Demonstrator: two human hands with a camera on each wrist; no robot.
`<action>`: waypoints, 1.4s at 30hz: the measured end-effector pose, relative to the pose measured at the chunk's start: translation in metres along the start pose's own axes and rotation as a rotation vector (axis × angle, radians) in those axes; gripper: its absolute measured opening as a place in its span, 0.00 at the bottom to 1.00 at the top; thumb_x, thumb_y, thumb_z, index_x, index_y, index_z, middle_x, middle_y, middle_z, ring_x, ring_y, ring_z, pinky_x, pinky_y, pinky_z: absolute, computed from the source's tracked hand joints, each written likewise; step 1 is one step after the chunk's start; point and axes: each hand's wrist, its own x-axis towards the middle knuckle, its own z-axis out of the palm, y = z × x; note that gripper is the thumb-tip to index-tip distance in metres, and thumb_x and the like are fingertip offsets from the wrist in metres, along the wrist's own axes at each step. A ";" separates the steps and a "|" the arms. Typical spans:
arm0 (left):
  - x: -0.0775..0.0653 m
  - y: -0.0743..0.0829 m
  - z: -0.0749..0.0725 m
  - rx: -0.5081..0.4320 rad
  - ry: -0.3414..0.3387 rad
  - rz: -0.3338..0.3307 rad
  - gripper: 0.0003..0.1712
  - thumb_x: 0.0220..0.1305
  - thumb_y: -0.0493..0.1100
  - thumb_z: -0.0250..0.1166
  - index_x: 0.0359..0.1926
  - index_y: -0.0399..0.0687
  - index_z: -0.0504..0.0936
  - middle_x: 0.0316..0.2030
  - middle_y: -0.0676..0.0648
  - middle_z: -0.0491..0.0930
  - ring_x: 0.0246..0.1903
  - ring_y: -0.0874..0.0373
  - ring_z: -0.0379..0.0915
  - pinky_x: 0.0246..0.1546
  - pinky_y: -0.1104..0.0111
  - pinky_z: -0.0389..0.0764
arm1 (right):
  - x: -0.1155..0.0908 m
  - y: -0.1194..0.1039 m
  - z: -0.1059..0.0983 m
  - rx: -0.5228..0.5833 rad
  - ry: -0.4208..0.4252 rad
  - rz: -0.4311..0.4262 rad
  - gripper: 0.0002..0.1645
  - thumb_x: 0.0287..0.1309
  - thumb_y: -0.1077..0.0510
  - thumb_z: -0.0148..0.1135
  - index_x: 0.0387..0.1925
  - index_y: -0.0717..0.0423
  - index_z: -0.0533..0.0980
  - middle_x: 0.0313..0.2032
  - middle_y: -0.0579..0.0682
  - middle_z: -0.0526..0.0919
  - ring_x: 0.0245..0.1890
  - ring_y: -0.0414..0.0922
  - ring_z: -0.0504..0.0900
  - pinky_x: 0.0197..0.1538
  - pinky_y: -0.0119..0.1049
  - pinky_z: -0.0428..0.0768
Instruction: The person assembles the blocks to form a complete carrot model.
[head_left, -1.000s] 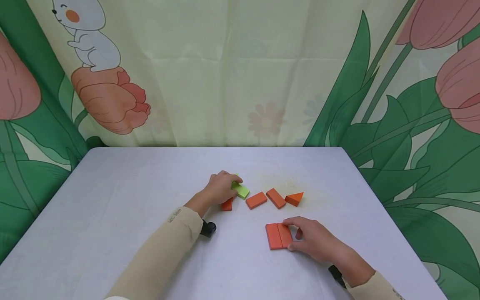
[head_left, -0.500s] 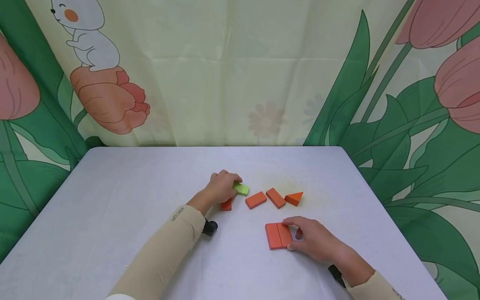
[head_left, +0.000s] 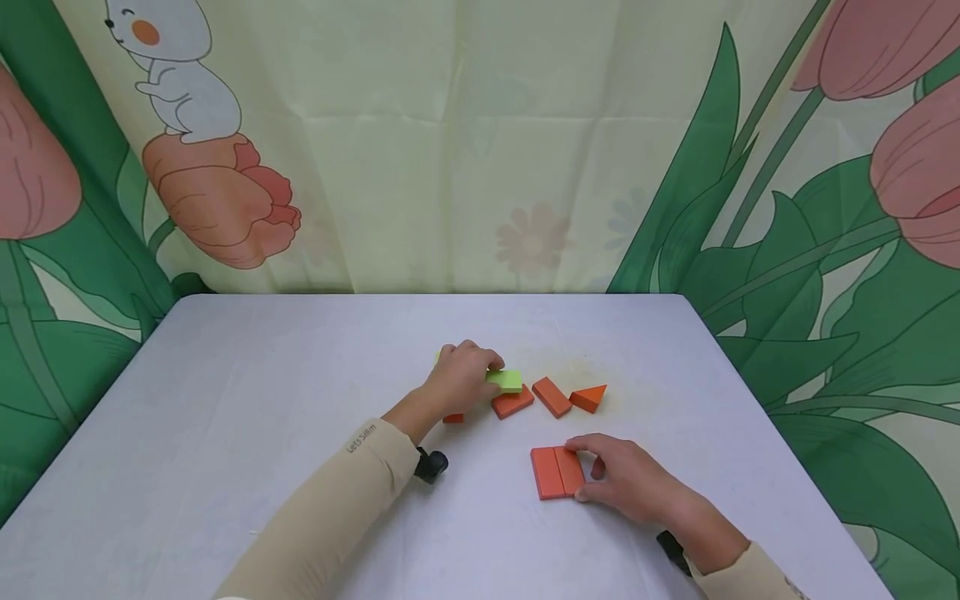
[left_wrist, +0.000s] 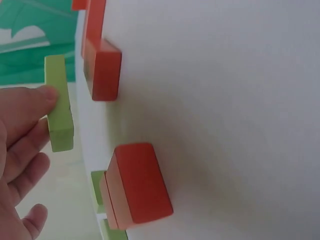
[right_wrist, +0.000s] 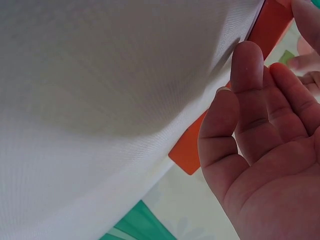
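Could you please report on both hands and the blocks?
Left hand pinching green block, aloft. Right hand gripping right block of red pair. Possible obstacle: orange block near green.

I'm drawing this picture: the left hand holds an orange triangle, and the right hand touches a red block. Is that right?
Not quite: the left hand holds a green block, as the left wrist view shows. The right hand does touch a red block.

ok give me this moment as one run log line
left hand: pinches green block, raised | right hand: pinches red block of touching pair | table: other red blocks, orange triangular block
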 end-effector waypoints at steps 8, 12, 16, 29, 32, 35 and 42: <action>-0.008 0.010 0.011 -0.012 -0.012 0.061 0.19 0.62 0.49 0.72 0.53 0.51 0.85 0.44 0.56 0.85 0.49 0.55 0.71 0.49 0.58 0.67 | -0.002 -0.001 0.000 -0.001 -0.004 0.016 0.36 0.48 0.58 0.79 0.60 0.48 0.78 0.33 0.40 0.74 0.35 0.42 0.72 0.34 0.36 0.73; -0.011 0.018 0.016 0.002 -0.025 0.094 0.19 0.61 0.49 0.72 0.52 0.51 0.86 0.42 0.56 0.84 0.48 0.56 0.72 0.50 0.58 0.67 | -0.003 -0.001 0.000 -0.008 0.001 0.015 0.36 0.47 0.58 0.80 0.60 0.48 0.78 0.35 0.39 0.75 0.35 0.41 0.72 0.34 0.35 0.73; -0.014 0.028 0.021 -0.015 -0.059 0.104 0.19 0.61 0.49 0.72 0.52 0.52 0.86 0.41 0.58 0.84 0.47 0.58 0.71 0.51 0.59 0.67 | -0.003 -0.001 0.001 -0.012 0.007 0.014 0.36 0.47 0.58 0.80 0.60 0.48 0.78 0.35 0.38 0.75 0.35 0.41 0.72 0.34 0.34 0.74; -0.020 0.053 0.040 -0.044 -0.106 0.087 0.19 0.60 0.51 0.73 0.52 0.52 0.86 0.38 0.59 0.82 0.42 0.60 0.69 0.50 0.61 0.67 | -0.006 0.000 0.001 0.018 0.018 0.003 0.36 0.47 0.58 0.79 0.61 0.49 0.78 0.33 0.40 0.75 0.34 0.41 0.72 0.34 0.34 0.73; -0.021 0.055 0.043 -0.056 -0.110 0.079 0.19 0.60 0.50 0.73 0.51 0.52 0.86 0.38 0.58 0.81 0.43 0.60 0.69 0.50 0.61 0.67 | -0.006 0.000 0.001 0.020 0.015 -0.005 0.36 0.48 0.59 0.79 0.61 0.49 0.78 0.33 0.40 0.75 0.34 0.41 0.72 0.34 0.34 0.73; -0.021 0.053 0.045 -0.062 -0.107 0.082 0.19 0.61 0.51 0.73 0.52 0.52 0.86 0.39 0.59 0.82 0.45 0.59 0.69 0.51 0.60 0.67 | -0.006 0.000 0.000 0.019 0.016 -0.012 0.36 0.48 0.58 0.79 0.61 0.49 0.78 0.33 0.39 0.75 0.34 0.41 0.72 0.34 0.34 0.73; -0.027 0.044 0.044 -0.071 -0.131 0.119 0.22 0.61 0.51 0.72 0.56 0.54 0.84 0.45 0.60 0.82 0.51 0.59 0.69 0.51 0.61 0.67 | -0.007 0.001 0.000 0.003 0.016 -0.020 0.36 0.48 0.57 0.79 0.62 0.49 0.78 0.34 0.38 0.75 0.34 0.41 0.72 0.34 0.34 0.73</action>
